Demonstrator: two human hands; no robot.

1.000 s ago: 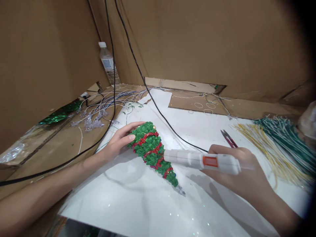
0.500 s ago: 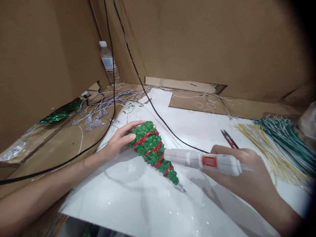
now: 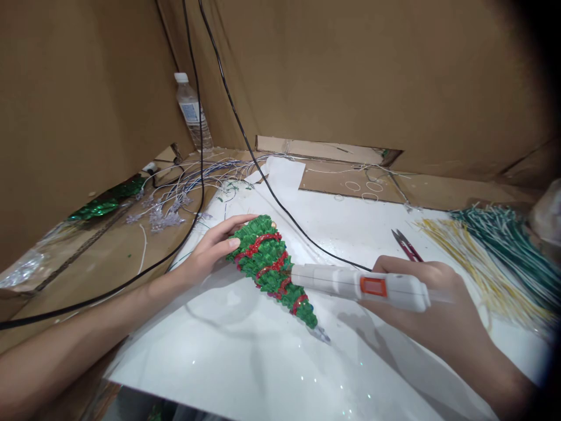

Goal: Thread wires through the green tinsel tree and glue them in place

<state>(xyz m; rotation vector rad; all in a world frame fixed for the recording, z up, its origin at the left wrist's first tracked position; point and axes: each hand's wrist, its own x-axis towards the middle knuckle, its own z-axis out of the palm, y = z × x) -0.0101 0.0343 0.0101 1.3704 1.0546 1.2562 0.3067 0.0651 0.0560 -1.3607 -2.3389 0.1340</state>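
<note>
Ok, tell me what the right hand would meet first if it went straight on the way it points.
Most likely the green tree: the right hand holds a white glue gun aimed at its side, the two touching or nearly so, though depth is unclear.

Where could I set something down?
On the white sheet: its near part, between left forearm and green tree, bright specks aside; or behind, between black cable and snips. Crowded: wires back left, yellow and green strands right.
</note>
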